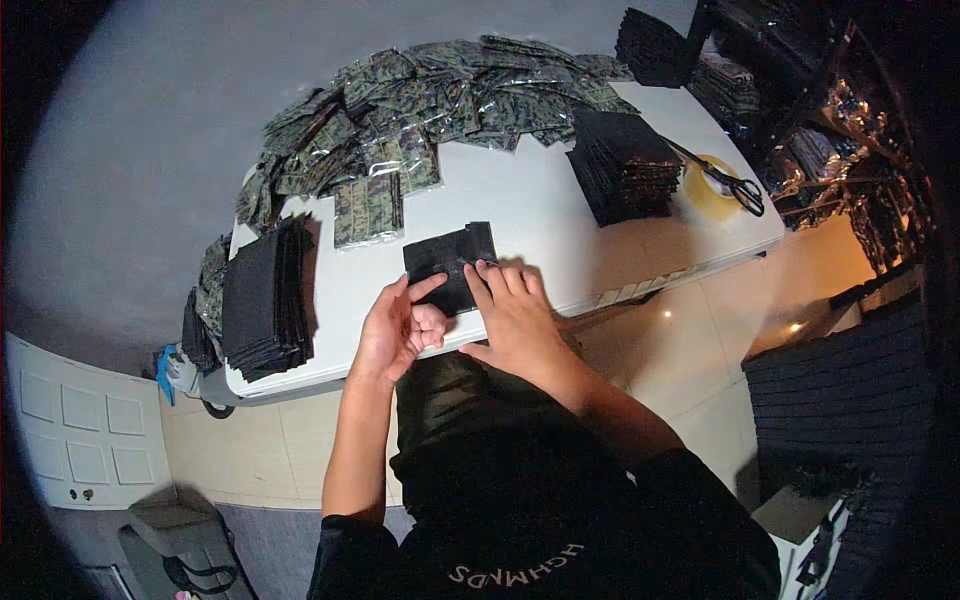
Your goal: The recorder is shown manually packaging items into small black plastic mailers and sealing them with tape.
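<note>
A flat black fabric piece (437,256) lies on the white table near its front edge, with a narrow strip standing out at its upper right corner. On its left side rests my left hand (398,325), index finger stretched across the cloth and the other fingers curled loosely. My right hand (512,312) lies palm down over the right part, fingers extended and fingertips touching the fabric. Neither hand grips it. Just beyond sits a camouflage piece in a clear plastic bag (367,210).
A heap of bagged camouflage pieces (430,95) covers the table's far side. Black fabric stacks stand at left (265,300) and right (628,165). Black scissors (735,187) lie on a roll of yellowish tape (708,200). Shelving with dark goods rises at right.
</note>
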Tool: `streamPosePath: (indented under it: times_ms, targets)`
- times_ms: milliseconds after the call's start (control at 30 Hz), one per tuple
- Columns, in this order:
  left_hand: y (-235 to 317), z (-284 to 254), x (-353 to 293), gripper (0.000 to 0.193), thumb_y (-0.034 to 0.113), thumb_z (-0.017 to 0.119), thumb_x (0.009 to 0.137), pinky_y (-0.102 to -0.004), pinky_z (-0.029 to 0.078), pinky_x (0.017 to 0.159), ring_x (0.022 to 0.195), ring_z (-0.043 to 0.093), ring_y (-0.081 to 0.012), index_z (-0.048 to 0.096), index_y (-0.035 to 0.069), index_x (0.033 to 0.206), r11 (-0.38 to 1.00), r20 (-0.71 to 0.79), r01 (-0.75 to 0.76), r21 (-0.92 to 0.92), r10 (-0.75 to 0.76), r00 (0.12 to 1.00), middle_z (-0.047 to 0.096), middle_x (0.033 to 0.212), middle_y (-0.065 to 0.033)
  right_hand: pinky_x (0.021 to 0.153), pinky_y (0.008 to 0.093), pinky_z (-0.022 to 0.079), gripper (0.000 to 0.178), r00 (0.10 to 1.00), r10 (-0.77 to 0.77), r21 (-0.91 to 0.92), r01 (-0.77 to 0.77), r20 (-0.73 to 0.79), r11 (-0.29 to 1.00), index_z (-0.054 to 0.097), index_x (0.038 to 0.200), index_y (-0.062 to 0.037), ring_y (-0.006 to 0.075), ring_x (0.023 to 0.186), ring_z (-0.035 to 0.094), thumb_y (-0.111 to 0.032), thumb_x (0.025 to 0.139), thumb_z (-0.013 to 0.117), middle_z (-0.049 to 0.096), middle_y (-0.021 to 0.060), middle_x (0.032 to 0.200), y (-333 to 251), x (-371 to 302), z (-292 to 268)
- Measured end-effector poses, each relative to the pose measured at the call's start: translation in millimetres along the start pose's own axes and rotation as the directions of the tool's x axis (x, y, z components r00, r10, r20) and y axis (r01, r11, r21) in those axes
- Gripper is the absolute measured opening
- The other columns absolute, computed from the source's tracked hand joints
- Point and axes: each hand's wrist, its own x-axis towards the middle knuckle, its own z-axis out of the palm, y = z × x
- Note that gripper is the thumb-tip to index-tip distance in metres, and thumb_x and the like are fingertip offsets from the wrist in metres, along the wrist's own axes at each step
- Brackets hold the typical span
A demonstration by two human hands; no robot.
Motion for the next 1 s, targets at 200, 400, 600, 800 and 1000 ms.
streamPosePath:
  times_ms: [200,400,600,800,1000]
  targets:
    - [9,1,3,0.106,0.075,0.025,0.112,-0.0303,0.056,0.062,0.059,0.065,-0.0216,0.033,-0.018,0.162,0.987,0.073,-0.008,0.161,-0.004,0.997,0.067,0.067,-0.0116,0.12,0.0497,0.034,0.11,1.0,0.0,-0.015,0.0,-0.005,1.0,0.048,0.161,0.0053,0.0354,0.141,0.048,-0.051,0.077,0.092,0.054,0.0219,0.158,-1,0,3]
    - [17,26,-8,0.114,0.084,0.024,0.108,-0.0274,0.051,0.059,0.057,0.063,-0.0196,0.03,-0.014,0.166,0.914,-0.042,0.027,0.405,-0.011,0.999,0.066,0.066,-0.0122,0.12,0.0497,0.034,0.11,1.0,0.007,0.005,-0.007,-0.007,1.0,0.047,0.161,0.0052,0.035,0.141,0.048,-0.051,0.078,0.092,0.053,0.0215,0.159,1,-1,7]
    - [19,6,-24,0.091,0.073,0.027,0.114,-0.0279,0.045,0.059,0.058,0.058,-0.0149,0.048,0.0,0.163,0.814,-0.193,-0.115,0.57,0.268,0.944,0.061,0.065,-0.0071,0.118,0.05,0.034,0.108,1.0,-0.004,0.014,0.004,-0.022,1.0,0.048,0.164,-0.0024,0.0346,0.141,0.048,-0.053,0.08,0.091,0.052,0.0214,0.159,1,-1,7]
    - [-19,29,-28,0.027,0.018,0.06,0.111,-0.0368,0.051,0.079,0.086,0.063,-0.0223,0.075,0.0,0.125,0.359,0.008,-0.311,0.88,0.643,0.766,0.068,0.089,-0.01,0.113,0.0499,0.035,0.096,1.0,0.002,0.013,-0.002,0.01,1.0,0.057,0.16,-0.0145,0.0359,0.14,0.048,-0.05,0.078,0.093,0.053,0.0218,0.16,0,1,2]
    - [-35,48,-13,0.038,0.026,0.065,0.107,-0.0596,0.039,0.12,0.143,0.046,-0.0487,0.075,0.007,0.139,-0.225,0.337,-0.253,0.941,0.686,0.645,0.057,0.147,-0.0254,0.115,0.0527,0.035,0.07,0.999,-0.02,0.019,0.02,-0.042,1.0,0.077,0.133,-0.0087,0.0387,0.143,0.046,-0.038,0.072,0.094,0.052,0.0222,0.159,0,-1,6]
